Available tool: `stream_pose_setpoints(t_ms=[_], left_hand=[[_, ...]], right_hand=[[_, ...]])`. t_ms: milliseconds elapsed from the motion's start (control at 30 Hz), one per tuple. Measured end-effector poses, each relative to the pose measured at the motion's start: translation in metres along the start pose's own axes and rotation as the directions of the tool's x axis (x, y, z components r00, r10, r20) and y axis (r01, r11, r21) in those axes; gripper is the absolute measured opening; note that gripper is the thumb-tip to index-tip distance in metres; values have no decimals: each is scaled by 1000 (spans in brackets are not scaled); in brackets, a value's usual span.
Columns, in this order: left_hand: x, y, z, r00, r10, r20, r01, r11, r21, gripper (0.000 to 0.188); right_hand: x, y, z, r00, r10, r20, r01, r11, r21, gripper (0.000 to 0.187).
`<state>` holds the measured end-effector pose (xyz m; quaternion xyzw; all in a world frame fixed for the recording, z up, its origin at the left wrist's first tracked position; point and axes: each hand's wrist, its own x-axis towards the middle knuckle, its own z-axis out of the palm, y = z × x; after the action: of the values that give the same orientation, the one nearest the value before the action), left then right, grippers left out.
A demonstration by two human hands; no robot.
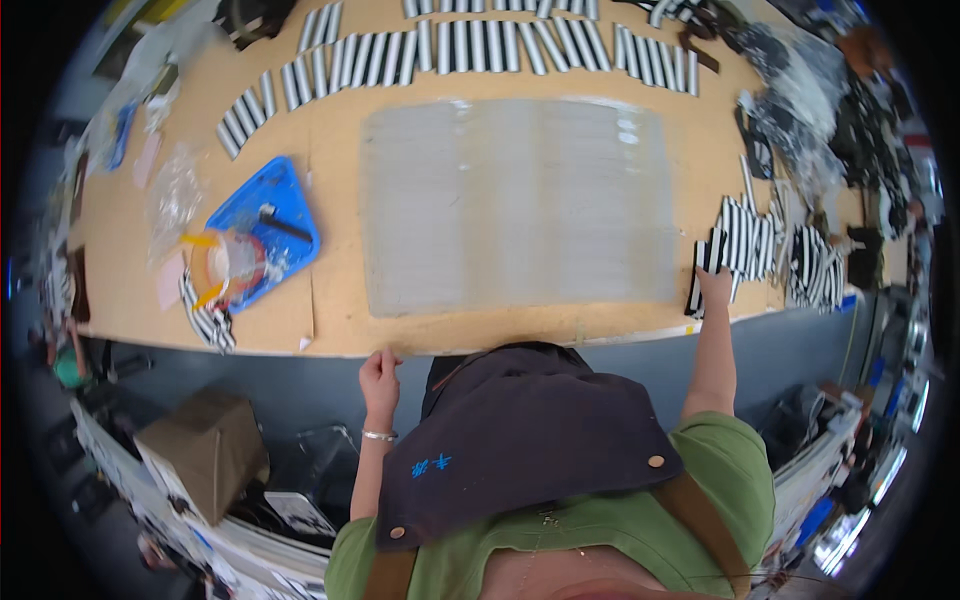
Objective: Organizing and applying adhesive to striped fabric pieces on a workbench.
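In the head view, the black-and-white striped strip piece [697,284] lies at the right end of the table [335,130], near its near edge, with its long axis running from near to far and its far end leaning slightly right. Its stripes follow that same length. The right hand [716,284] reaches over it, fingers on its right side; I cannot tell whether they grip it or only rest there. A pile of striped pieces [746,240] lies just beside it on the right, their stripes also running mostly near to far.

Blue characters [432,466] stand out on the left of the dark apron [540,430]; no writing can be made out on the striped piece.

The piece looks flat and narrow — bold black bands with thinner white ones between.

The left hand [378,378] is at the table's near edge, left of the apron, with fingers curled in; nothing shows in it.

A large grey translucent mat [520,200] covers the table's middle. Beyond it, striped strips [480,46] form a curved row, most pointing near to far. On the left sits a blue tray [285,180] with a dark-handled tool [285,224] and, at its near left side, a tub [235,258] with yellow-orange pieces — striped cloth [207,320] lies nearer still.
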<state>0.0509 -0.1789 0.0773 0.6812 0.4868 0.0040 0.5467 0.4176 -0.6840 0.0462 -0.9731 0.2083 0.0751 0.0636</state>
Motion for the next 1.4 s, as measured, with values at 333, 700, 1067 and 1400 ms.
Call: stream_pose_setpoints(t_ms=[333, 700, 1067, 1400], left_hand=[[85, 54, -58, 915, 371, 157, -382, 923, 45, 24], [204, 151, -9, 645, 705, 295, -763, 571, 303, 28], [237, 150, 8, 630, 656, 417, -773, 479, 415, 26], [242, 158, 7, 571, 642, 511, -821, 435, 371, 18]], right_hand=[[-147, -246, -16, 748, -657, 94, 496, 647, 579, 45], [-226, -433, 81, 139, -968, 211, 858, 224, 462, 41], [-209, -417, 72, 178, -966, 185, 852, 246, 462, 23], [-211, -425, 63, 139, -981, 134, 853, 187, 487, 21]])
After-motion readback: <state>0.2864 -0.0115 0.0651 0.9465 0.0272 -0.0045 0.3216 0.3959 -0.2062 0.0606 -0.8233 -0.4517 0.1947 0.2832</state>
